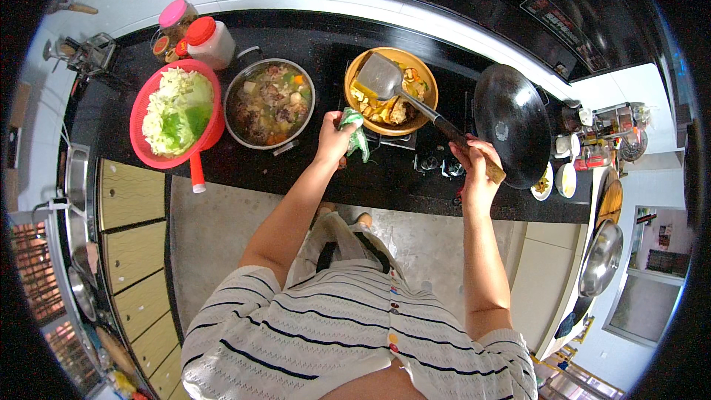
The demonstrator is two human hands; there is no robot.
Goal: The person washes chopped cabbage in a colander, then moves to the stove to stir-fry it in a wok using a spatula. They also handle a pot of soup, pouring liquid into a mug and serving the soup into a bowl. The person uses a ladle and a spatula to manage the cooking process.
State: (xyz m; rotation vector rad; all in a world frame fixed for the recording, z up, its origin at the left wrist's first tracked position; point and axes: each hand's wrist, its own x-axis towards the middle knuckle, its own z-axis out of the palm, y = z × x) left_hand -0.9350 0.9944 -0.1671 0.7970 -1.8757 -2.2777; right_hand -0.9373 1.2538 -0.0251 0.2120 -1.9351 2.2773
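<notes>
My right hand [478, 167] is closed around the wooden-ended handle of a metal wok spatula [426, 110]. The spatula's broad blade hangs over a yellow-orange round pan [432, 107], hiding part of the browned food [398, 112] inside. Bunched in my left hand [335, 137] is a green and white cloth [358, 142], close to the pan's lower left rim; whether it touches the rim I cannot tell. Left of that hand stands a steel pot [313, 107] of soup with meat and vegetable pieces. A large black wok [511, 122] sits right of my right hand.
A red colander [137, 127] with chopped cabbage [178, 111] stands at the left, its handle pointing toward me. Behind it are lidded jars [211, 43]. Small white dishes [566, 180] and condiments [592, 154] lie right of the wok. The black counter's edge [355, 191] runs before me.
</notes>
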